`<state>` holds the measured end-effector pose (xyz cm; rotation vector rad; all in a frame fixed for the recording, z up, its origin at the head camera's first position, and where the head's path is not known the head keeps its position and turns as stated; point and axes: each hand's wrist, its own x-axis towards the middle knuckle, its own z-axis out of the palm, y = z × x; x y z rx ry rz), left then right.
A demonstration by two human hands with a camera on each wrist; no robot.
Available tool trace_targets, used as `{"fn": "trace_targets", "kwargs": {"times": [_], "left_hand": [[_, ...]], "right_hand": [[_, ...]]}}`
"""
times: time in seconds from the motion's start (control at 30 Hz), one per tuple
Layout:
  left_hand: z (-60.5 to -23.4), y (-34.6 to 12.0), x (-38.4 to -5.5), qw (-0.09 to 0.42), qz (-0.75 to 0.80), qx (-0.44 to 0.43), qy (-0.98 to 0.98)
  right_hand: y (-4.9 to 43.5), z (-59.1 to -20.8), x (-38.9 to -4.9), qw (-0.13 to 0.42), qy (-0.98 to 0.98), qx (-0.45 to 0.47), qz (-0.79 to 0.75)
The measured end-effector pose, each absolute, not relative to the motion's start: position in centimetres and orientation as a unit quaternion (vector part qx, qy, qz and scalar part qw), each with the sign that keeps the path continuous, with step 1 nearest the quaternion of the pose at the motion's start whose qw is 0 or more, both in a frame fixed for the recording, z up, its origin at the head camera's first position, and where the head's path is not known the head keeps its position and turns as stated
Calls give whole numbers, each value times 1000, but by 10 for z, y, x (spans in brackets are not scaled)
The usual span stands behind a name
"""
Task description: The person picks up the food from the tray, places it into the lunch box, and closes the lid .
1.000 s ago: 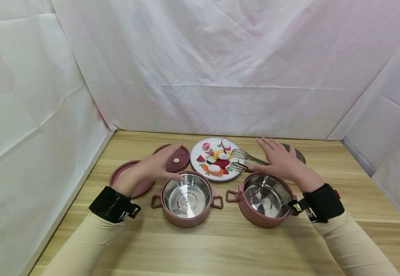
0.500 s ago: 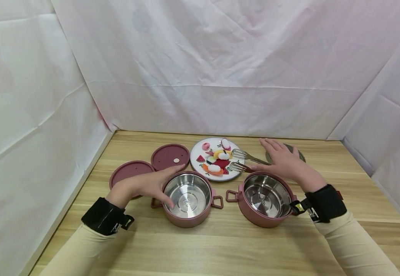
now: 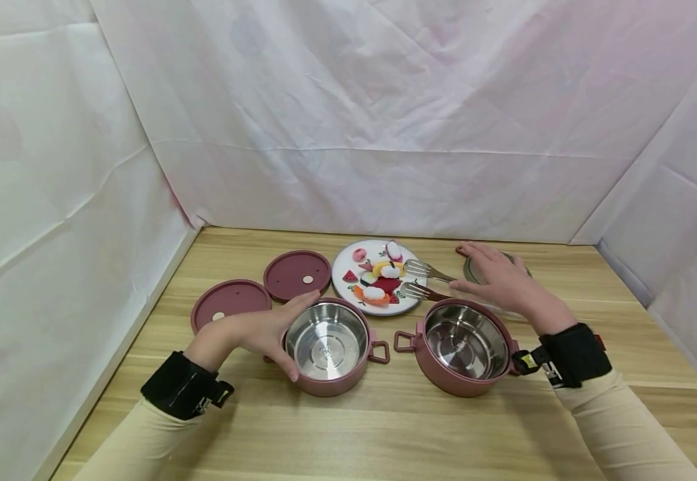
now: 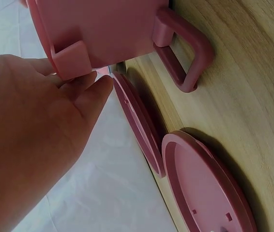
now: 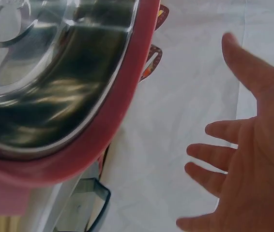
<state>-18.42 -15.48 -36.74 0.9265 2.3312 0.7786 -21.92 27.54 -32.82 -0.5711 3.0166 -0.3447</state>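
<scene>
In the head view, my left hand (image 3: 264, 332) grips the left side of a small pink steel-lined pot (image 3: 327, 342). The thumb lies at its front wall and the fingertips reach its back rim. The left wrist view shows the fingers against the pot's outer wall (image 4: 103, 29). A second pink pot (image 3: 467, 347) stands to the right, its steel inside bare. My right hand (image 3: 500, 284), fingers spread, hovers behind that pot, above fork handles and a round grey-green item (image 3: 474, 272) that it partly covers. Nothing is in its palm in the right wrist view.
Two dark pink lids (image 3: 297, 275) lie at the back left, one overlapped by the left forearm's side. A patterned plate (image 3: 342, 257) holds several small toy-like food pieces. Two forks (image 3: 418, 268) lean on its right edge. White cloth (image 3: 348, 167) walls the table's back and sides.
My left hand has moved down and forward from over the lids to the left pot, thumb coming to its front. My right hand has shifted slightly right. The pots have stayed in place.
</scene>
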Motion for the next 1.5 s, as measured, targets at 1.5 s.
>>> {"fn": "trace_targets", "kwargs": {"times": [1.5], "left_hand": [[-372, -154, -191, 258, 309, 305, 863]], "right_hand": [[354, -402, -242, 33, 955, -261, -134]]}}
